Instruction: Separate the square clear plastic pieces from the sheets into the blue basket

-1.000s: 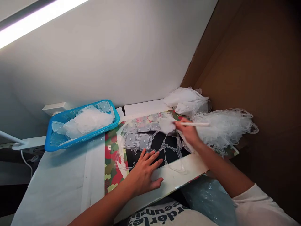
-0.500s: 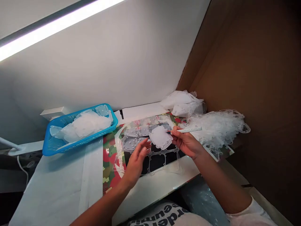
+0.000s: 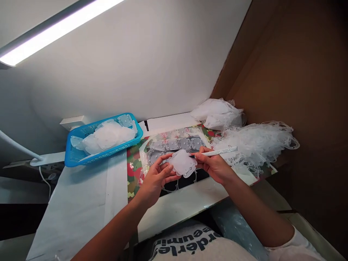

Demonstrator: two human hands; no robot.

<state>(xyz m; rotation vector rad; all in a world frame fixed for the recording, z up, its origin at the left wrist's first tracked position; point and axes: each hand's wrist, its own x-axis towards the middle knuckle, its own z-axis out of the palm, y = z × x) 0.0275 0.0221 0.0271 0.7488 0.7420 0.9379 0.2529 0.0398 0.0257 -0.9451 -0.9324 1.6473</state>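
Note:
A frosted, scallop-edged plastic piece [image 3: 182, 163] with small raised dots is held up in front of me. My left hand [image 3: 157, 175] pinches its left edge between thumb and fingers. In my right hand [image 3: 213, 165] is a slim white-handled tool [image 3: 220, 151] with a dark tip, whose exact kind I cannot make out; the fingers also touch the piece's right edge. Below both hands lies a clear molded sheet [image 3: 176, 143] with similar dotted shapes, over a black surface. Its nearer part shows bare outlines, partly hidden by my hands.
A blue plastic basket [image 3: 71, 150] holding a heap of frosted pieces stands at the left. Tangled clear plastic offcuts [image 3: 258, 143] pile up on the right, with a white plastic bag [image 3: 219, 112] behind them. A brown cardboard panel [image 3: 293, 72] bounds the right side.
My left hand has come over to the plastic piece and closed on its left edge. The right hand still holds the tool and piece. The camera view has shifted slightly.

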